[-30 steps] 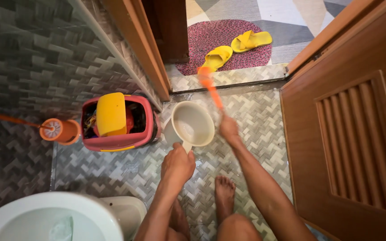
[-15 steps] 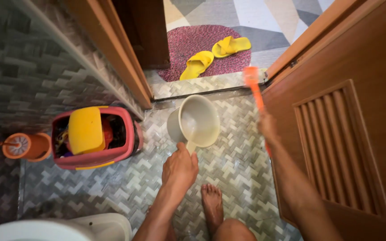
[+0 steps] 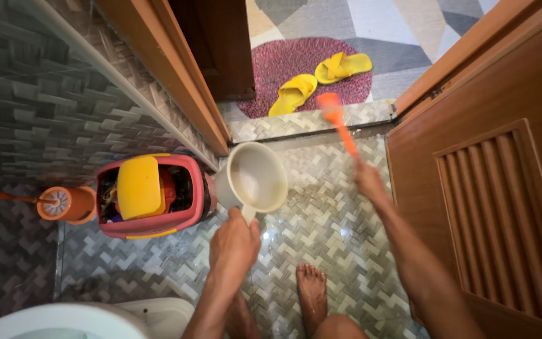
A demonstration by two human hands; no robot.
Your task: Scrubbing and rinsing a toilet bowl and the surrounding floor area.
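Head view: our left hand (image 3: 233,242) grips the handle of a beige water dipper (image 3: 252,177), held tilted over the wet tiled floor (image 3: 327,226) beside a pink bin (image 3: 152,194). Our right hand (image 3: 369,182) clasps an orange brush (image 3: 337,122), blurred, near the wooden door (image 3: 497,176).

Packages: I see none that I can make out; the pink bin (image 3: 158,223) by the tiled wall holds mixed red, dark and yellow things under a yellow lid (image 3: 139,187), too crowded and small for me to tell whether any is a package.
Labels: I see none on anything.
Signs: I see none on the tiled wall (image 3: 39,107) or the wooden door (image 3: 490,188).
Screens: I see none.
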